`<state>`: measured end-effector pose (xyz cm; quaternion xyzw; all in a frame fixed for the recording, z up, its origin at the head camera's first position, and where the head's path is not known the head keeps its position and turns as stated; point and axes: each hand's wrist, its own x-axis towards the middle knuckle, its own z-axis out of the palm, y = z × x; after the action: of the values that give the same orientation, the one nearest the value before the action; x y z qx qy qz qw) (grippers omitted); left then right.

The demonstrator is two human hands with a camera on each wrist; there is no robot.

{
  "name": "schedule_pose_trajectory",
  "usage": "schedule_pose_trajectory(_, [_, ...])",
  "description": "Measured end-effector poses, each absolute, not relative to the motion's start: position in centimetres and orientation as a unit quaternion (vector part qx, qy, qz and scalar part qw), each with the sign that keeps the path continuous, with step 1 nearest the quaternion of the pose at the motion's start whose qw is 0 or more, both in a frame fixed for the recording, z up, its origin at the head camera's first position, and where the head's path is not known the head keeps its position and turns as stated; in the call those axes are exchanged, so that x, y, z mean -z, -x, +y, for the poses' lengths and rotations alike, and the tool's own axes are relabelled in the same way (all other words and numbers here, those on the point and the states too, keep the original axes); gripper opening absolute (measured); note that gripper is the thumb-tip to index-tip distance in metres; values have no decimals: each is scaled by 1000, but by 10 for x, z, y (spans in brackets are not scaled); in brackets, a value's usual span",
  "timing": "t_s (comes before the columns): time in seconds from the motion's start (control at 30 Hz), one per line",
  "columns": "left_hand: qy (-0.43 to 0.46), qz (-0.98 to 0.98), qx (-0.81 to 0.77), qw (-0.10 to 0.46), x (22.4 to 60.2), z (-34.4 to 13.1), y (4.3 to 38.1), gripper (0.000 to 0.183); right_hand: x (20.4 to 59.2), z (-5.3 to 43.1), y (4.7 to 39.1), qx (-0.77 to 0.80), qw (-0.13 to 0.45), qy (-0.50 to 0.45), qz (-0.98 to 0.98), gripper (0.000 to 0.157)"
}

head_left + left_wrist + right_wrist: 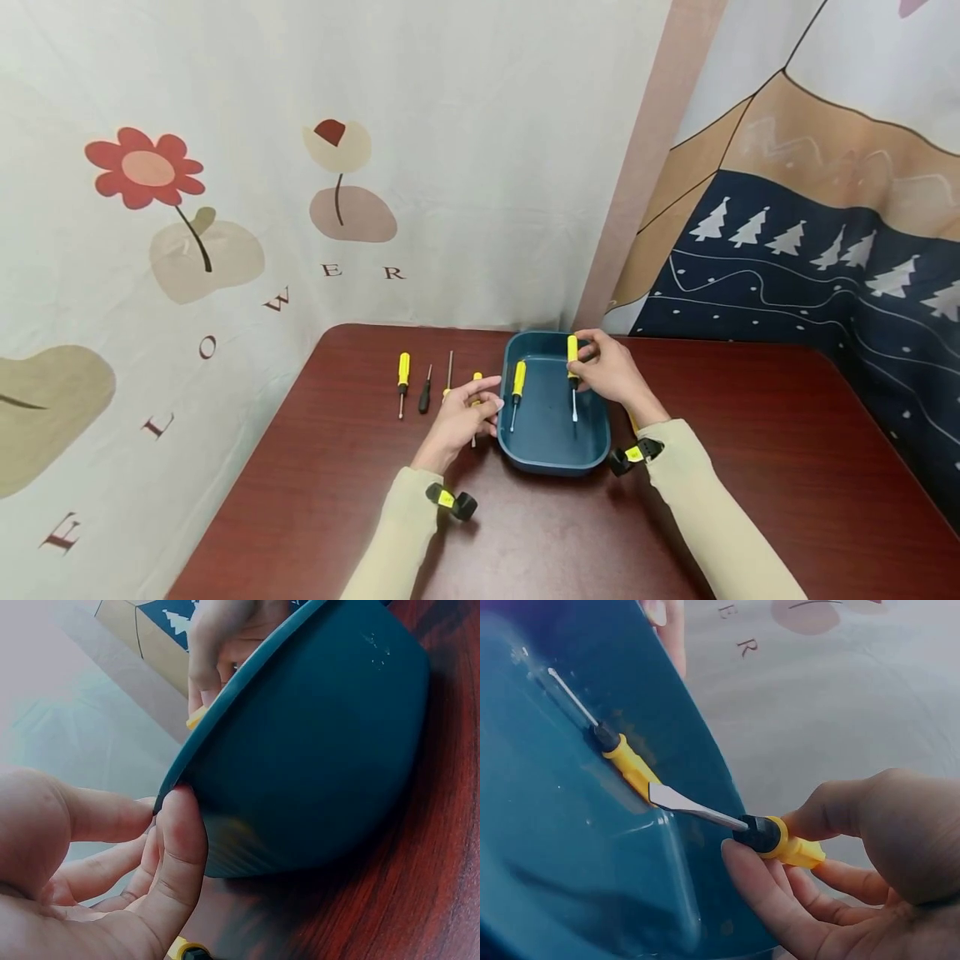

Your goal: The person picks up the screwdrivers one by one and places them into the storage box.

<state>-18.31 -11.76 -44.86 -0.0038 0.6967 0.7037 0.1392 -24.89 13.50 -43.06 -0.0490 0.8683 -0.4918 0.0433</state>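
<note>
Flat-bladed screwdriver point(757, 834), with its yellow handle and black collar, sits in your right hand point(611, 367), your thumb and fingers clamped on the handle. You have it over the right part of the blue tray point(555, 467), its blade pointing back toward you (whether the tip touches the tray floor, I cannot tell). Your left hand point(461, 410) pinches the tray's left rim between thumb and finger. Inside the tray, along its left side, lies a second screwdriver point(519, 382), yellow-handled too, its blade also toward you. To the left of the tray, on your dark red table point(300, 500), lie a yellow-handled screwdriver point(403, 375), a smaller black-handled screwdriver point(424, 398) beside it with its shaft pointing away from you, and a long-shafted screwdriver point(450, 368) partly hidden by your left hand. One more yellow handle point(477, 376) shows behind your left fingers.
</note>
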Motion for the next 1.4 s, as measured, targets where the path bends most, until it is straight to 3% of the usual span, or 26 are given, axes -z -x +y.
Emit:
schedule_pose_trajectory(0.4, [2, 695, -705, 139, 447, -119, 182, 46, 422, 124, 257, 457, 92, 54, 883, 54])
schedule_pose_trajectory(0.87, [13, 690, -710, 138, 473, -120, 195, 48, 431, 101, 264, 413, 125, 69, 900, 51])
schedule_pose_trajectory(1.4, [23, 702, -701, 125, 475, -119, 194, 40, 442, 81, 273, 405, 177, 60, 895, 48])
